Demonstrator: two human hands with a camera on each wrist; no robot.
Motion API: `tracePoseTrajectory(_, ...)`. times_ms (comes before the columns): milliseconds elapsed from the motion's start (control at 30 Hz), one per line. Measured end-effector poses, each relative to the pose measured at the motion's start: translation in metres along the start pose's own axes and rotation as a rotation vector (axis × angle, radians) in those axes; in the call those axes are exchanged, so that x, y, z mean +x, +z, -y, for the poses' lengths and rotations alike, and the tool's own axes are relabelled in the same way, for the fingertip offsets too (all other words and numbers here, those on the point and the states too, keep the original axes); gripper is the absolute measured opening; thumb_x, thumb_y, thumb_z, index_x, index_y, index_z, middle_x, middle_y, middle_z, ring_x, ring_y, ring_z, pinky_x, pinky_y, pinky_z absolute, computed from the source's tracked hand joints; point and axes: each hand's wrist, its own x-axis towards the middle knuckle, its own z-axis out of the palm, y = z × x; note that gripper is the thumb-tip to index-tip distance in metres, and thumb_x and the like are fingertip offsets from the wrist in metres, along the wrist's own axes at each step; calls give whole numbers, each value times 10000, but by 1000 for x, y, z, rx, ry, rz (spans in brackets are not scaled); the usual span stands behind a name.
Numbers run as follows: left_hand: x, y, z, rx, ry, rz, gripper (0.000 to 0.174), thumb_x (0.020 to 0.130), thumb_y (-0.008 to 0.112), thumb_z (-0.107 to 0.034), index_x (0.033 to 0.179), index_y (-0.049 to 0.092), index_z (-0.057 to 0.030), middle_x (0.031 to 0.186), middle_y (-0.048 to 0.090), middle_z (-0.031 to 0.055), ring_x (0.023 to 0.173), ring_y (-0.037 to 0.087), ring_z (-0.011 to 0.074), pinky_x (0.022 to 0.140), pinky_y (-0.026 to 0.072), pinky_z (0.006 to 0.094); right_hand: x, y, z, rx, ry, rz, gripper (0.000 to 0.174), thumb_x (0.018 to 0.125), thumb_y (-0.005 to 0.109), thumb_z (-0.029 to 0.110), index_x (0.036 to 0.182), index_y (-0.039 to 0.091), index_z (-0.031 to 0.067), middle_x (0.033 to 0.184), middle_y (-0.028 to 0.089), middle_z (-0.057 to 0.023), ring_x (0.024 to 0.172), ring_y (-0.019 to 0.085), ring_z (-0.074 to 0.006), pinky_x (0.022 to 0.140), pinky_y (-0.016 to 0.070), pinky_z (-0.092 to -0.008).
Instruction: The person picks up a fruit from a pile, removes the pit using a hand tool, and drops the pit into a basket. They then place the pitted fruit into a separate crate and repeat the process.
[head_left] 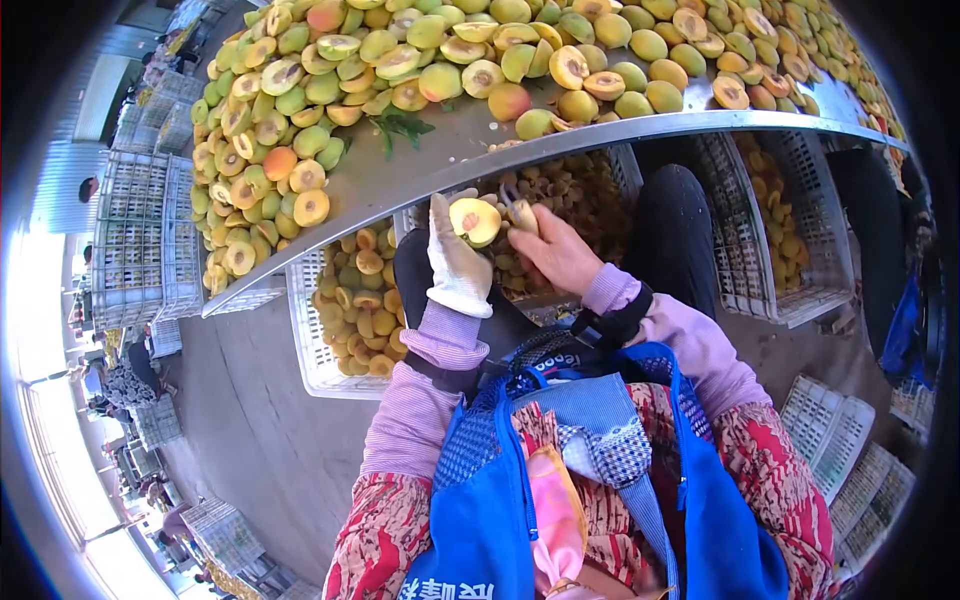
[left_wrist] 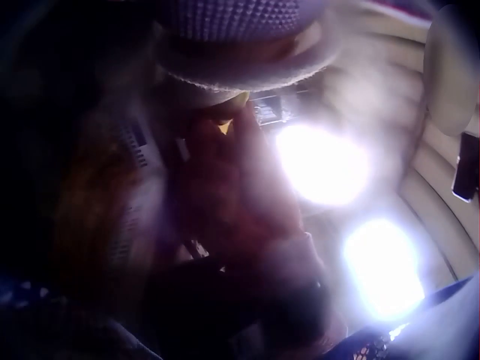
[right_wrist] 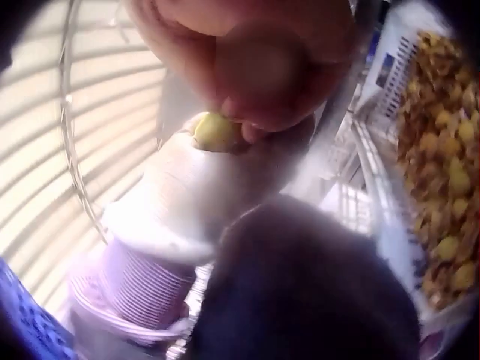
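Monitoring remotely, I see the gloved left hand (head_left: 462, 268) gripping the cut fruit (head_left: 474, 221) just off the near edge of the table (head_left: 400, 170), cut face toward the head camera. Beside it, off the same edge, the bare right hand (head_left: 560, 256) holds the tool (head_left: 523, 213) in curled fingers. I find the heap (head_left: 420, 55) on the table and a filled crate (head_left: 350, 386) below its edge.

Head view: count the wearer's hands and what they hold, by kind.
Gloved left hand: 1
Bare right hand: 1
Cut fruit, held in the left hand: 1
Small tool, held in the right hand: 1
Total: 4
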Motion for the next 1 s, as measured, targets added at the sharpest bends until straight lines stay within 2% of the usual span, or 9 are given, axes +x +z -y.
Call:
tracePoseTrajectory(133, 4, -5, 7, 77, 57, 29, 403, 903, 461, -402, 1023, 517, -21, 952, 599, 142, 833, 601, 246, 733, 516, 366, -5, 7, -11, -373, -301, 29, 278, 827, 543, 215, 935, 423, -11, 751, 569, -209, 686, 581, -341, 618, 453, -412)
tracePoseTrajectory(167, 5, -4, 8, 75, 41, 10, 405, 905, 458, -400, 1039, 505, -21, 951, 598, 139, 829, 600, 241, 719, 522, 383, -6, 6, -4, -363, -161, 105, 289, 817, 537, 207, 937, 411, -24, 841, 562, -276, 839, 539, -431, 736, 420, -451)
tracePoseTrajectory(300, 7, -5, 10, 65, 71, 36, 388, 898, 479, -380, 1039, 503, -19, 931, 600, 132, 820, 600, 240, 709, 525, 371, 1, 8, -6, -395, -128, 63, 313, 817, 535, 210, 960, 398, -33, 842, 560, -281, 843, 535, -435, 741, 416, -454)
tracePoseTrajectory(400, 7, -9, 11, -31, 40, 118, 365, 880, 534, -325, 1086, 503, -25, 966, 578, 130, 854, 585, 233, 768, 503, 354, 3, 7, -10, -495, -239, 25, 302, 829, 531, 208, 965, 391, -23, 771, 564, -229, 683, 579, -364, 609, 455, -425)
tracePoseTrajectory(500, 9, -15, 14, -35, 141, 331, 368, 891, 507, -291, 1154, 440, -41, 1073, 534, 130, 993, 543, 298, 901, 436, 429, 0, -2, 2, 36, 156, 145, 194, 875, 495, 188, 958, 392, 46, 597, 463, -37, 364, 436, -99, 295, 332, -267)
tracePoseTrajectory(667, 2, -9, -4, -93, -124, 189, 457, 915, 439, -417, 1181, 429, -46, 1059, 540, 122, 999, 551, 280, 885, 449, 406, -5, -3, 8, 185, 167, 264, 170, 877, 490, 172, 953, 389, 59, 586, 446, -9, 380, 421, -91, 317, 347, -263)
tracePoseTrajectory(867, -5, -1, 2, -95, 7, 149, 456, 911, 443, -419, 1192, 436, -59, 1035, 555, 112, 886, 586, 258, 753, 502, 360, 6, -1, -4, 135, 180, 248, 159, 867, 510, 164, 930, 404, 64, 623, 486, -34, 403, 446, -101, 354, 372, -255)
tracePoseTrajectory(933, -4, -10, -4, -21, -24, 186, 446, 895, 486, -395, 1184, 452, -56, 1102, 545, 112, 1001, 551, 253, 854, 459, 381, 19, 1, -14, -411, -671, -301, 172, 859, 530, 180, 918, 429, 54, 653, 519, -46, 418, 469, -98, 362, 382, -258)
tracePoseTrajectory(1000, -5, -13, -4, 58, -25, 201, 473, 890, 493, -418, 1184, 460, -49, 1104, 543, 93, 1011, 538, 208, 887, 430, 339, 19, -3, -2, -351, -664, -313, 218, 845, 565, 214, 926, 455, 44, 672, 533, -35, 437, 480, -81, 367, 383, -247)
